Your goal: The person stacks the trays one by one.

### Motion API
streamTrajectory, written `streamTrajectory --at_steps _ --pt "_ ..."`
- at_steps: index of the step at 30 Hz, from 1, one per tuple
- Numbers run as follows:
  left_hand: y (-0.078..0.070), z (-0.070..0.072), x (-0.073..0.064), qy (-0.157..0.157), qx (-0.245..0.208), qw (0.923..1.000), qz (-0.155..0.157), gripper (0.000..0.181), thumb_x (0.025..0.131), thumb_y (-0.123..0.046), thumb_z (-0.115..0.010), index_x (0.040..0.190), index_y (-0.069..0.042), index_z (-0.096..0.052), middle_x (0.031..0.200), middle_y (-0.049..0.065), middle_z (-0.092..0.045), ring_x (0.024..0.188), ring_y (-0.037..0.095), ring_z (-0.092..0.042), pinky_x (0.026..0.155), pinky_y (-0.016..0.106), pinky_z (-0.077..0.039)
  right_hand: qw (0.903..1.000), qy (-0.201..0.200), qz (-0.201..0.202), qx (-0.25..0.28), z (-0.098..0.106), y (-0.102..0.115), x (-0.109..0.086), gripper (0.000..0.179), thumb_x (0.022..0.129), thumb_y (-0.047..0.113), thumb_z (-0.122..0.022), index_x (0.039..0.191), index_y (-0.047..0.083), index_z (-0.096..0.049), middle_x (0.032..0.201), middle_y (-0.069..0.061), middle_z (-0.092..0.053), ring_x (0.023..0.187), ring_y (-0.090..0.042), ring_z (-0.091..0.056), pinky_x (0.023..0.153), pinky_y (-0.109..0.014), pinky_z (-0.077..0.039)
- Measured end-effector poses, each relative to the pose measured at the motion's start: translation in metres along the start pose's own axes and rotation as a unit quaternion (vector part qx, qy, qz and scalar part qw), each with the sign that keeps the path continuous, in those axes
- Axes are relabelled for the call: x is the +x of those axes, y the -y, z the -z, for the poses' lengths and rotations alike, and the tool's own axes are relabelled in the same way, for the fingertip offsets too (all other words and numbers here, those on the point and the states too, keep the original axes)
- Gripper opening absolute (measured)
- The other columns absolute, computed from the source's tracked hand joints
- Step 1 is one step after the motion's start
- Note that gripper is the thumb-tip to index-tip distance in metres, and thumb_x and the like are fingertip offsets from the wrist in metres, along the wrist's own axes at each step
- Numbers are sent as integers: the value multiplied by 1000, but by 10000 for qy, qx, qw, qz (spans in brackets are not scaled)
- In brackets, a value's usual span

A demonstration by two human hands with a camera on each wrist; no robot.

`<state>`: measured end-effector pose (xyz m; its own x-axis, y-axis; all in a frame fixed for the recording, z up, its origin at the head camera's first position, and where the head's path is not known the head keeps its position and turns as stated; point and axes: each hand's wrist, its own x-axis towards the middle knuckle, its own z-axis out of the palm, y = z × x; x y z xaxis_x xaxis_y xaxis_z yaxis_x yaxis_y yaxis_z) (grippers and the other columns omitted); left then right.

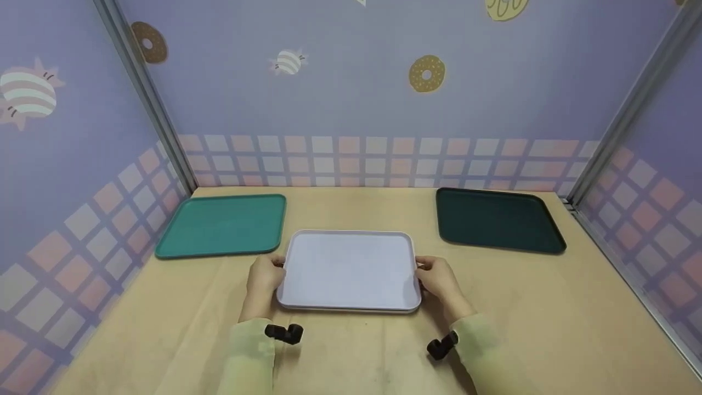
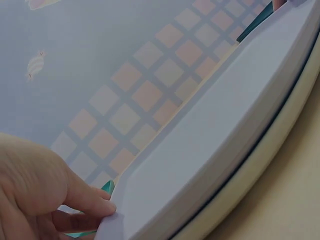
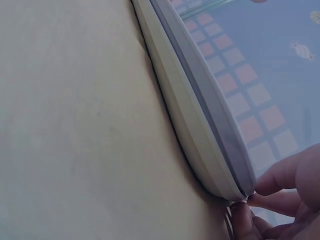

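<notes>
A pale lavender tray lies in the middle of the head view, on top of a cream tray whose rim shows below it in both wrist views. A narrow dark gap runs between the two rims. My left hand grips the lavender tray's left edge, thumb on the rim and fingers bent beneath. On the opposite edge, my right hand pinches the rim between thumb and fingers. Whether the fingertips also touch the cream tray is hidden.
Back left on the wooden table lies a teal green tray. A dark green tray lies back right. Patterned purple walls enclose the table at the back and both sides, with metal posts at the corners.
</notes>
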<state>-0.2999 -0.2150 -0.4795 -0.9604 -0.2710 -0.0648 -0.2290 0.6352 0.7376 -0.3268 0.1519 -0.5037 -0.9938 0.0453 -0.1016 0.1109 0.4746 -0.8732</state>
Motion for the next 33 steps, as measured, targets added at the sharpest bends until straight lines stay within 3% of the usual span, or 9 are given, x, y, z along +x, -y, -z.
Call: streamTrajectory --at_steps 6,10,19,23,28,31,33 --pt "5 -1 4 23 -586 9983 -21 38 90 7 -55 126 11 -67 126 30 -68 124 45 -60 109 52 -49 10000 51 10 10 1 -1 1 49 90 -2 -53 138 -7 -60 119 -27 -69 81 -17 -64 65 -23 -54" --pt "5 -1 5 67 -733 9973 -1 37 92 8 -55 128 11 -66 127 30 -67 123 44 -60 109 52 -49 10000 59 -44 19 2 -2 1 50 90 -1 -53 140 -5 -59 122 -27 -68 82 -17 -65 64 -23 -54" --pt "17 6 5 388 -571 9971 -316 39 97 -1 -61 135 8 -62 125 29 -67 119 41 -62 100 46 -55 9997 96 -73 225 3 -5 2 48 90 -1 -56 138 -5 -61 115 -24 -69 76 -16 -64 62 -23 -52" --pt "23 12 7 274 -331 9976 -537 45 101 -13 -60 142 4 -56 134 29 -61 125 44 -59 102 50 -54 9995 105 -55 291 4 -7 2 49 90 0 -56 138 -5 -61 111 -21 -69 71 -14 -62 59 -22 -52" --pt "32 20 17 -103 520 9970 -573 62 104 -31 -59 158 -8 -39 163 32 -23 149 55 -23 108 69 -43 9994 95 -118 301 3 -6 2 49 90 1 -56 139 -3 -61 112 -21 -69 70 -14 -61 54 -22 -48" --pt "39 25 25 -203 1132 9906 -743 75 103 -37 -61 165 -15 -24 169 30 0 154 58 -1 111 75 -35 9995 105 -133 275 4 -6 1 50 90 2 -56 140 -2 -61 114 -21 -69 70 -14 -62 52 -23 -46" --pt "44 28 32 -200 1467 9845 -943 82 102 -40 -62 166 -16 -17 170 30 7 153 59 7 115 77 -27 9996 86 -151 230 5 -6 1 50 90 2 -56 139 -2 -61 115 -21 -69 70 -14 -62 52 -23 -46"
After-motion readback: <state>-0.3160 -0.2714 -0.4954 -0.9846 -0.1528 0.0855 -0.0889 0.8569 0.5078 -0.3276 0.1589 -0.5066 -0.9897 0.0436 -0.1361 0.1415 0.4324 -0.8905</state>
